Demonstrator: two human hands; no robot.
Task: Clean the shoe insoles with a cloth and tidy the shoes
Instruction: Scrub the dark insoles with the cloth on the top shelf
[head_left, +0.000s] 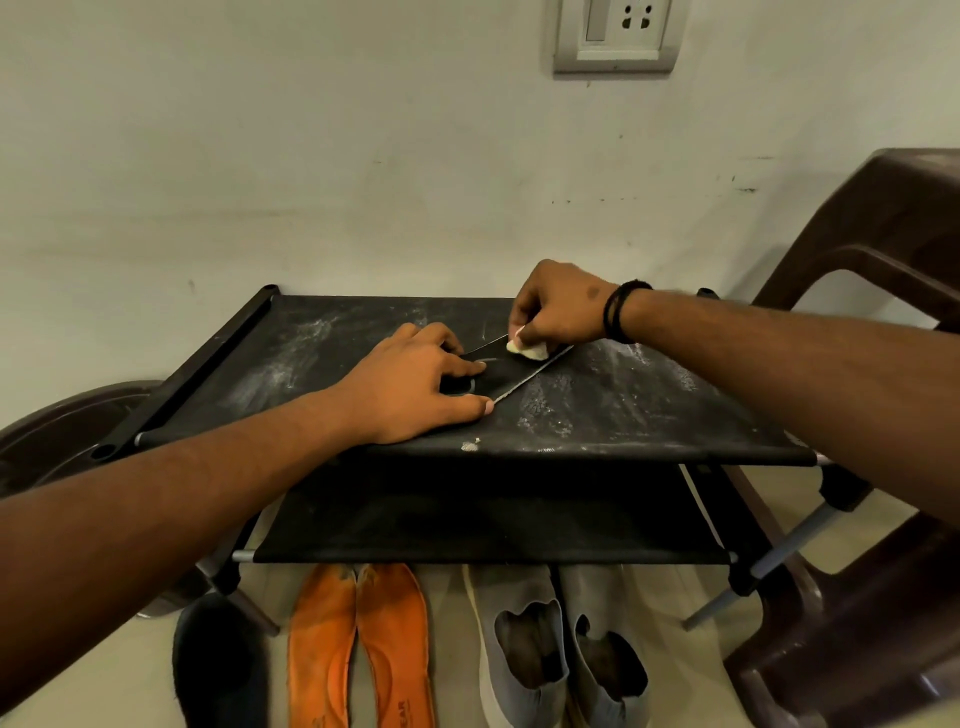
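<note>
A black insole (511, 376) lies on the dusty top shelf of a black fabric shoe rack (649, 415). My left hand (415, 387) presses down on its near end with spread fingers. My right hand (558, 306) pinches a small white cloth (527, 349) against the insole's far end. On the floor below lie two orange insoles (358, 649), a pair of grey slip-on shoes (561, 649) and another black insole (221, 670).
A brown plastic chair (857, 467) stands close on the right of the rack. A dark round tub (57, 431) sits at the left. The wall with a socket plate (618, 34) is right behind. The rack's lower shelf (493, 519) holds nothing.
</note>
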